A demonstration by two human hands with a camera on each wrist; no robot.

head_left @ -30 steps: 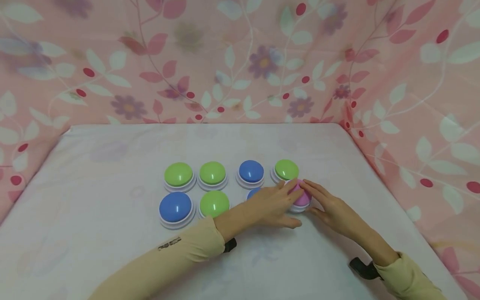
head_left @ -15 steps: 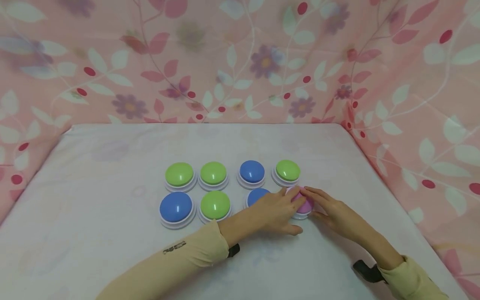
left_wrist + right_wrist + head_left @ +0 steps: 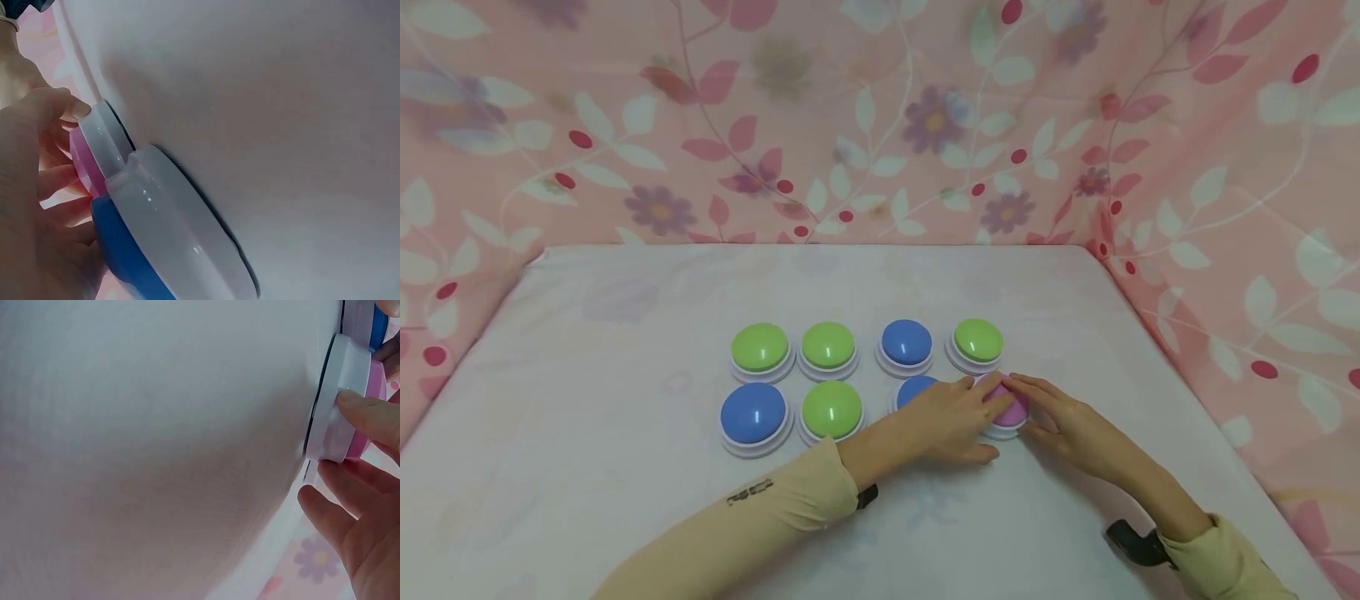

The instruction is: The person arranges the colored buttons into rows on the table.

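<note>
A pink dome button [image 3: 1013,412] on a white base sits at the right end of the near row. The left hand [image 3: 951,421] lays its fingers across this dome, its thumb held out to the side. From the right, my right hand [image 3: 1078,429] holds the same button: a thumb [image 3: 369,415] presses the white base and fingers rest at its side. In the left wrist view, the pink button [image 3: 84,159] stands close beside a blue button [image 3: 125,250]. The left hand and wrist partly cover that blue button [image 3: 916,388] in the head view.
Behind lie two green buttons [image 3: 760,347] [image 3: 827,344], a blue button [image 3: 906,342] and a green button [image 3: 978,340]. A blue button [image 3: 752,412] and a green button [image 3: 832,408] fill the near row's left. White cloth [image 3: 625,500] covers the table; floral curtains [image 3: 880,125] surround it.
The pink button and both hands have shifted slightly toward the person, opening a gap from the green button behind it. Over the last half second they hold almost still.
</note>
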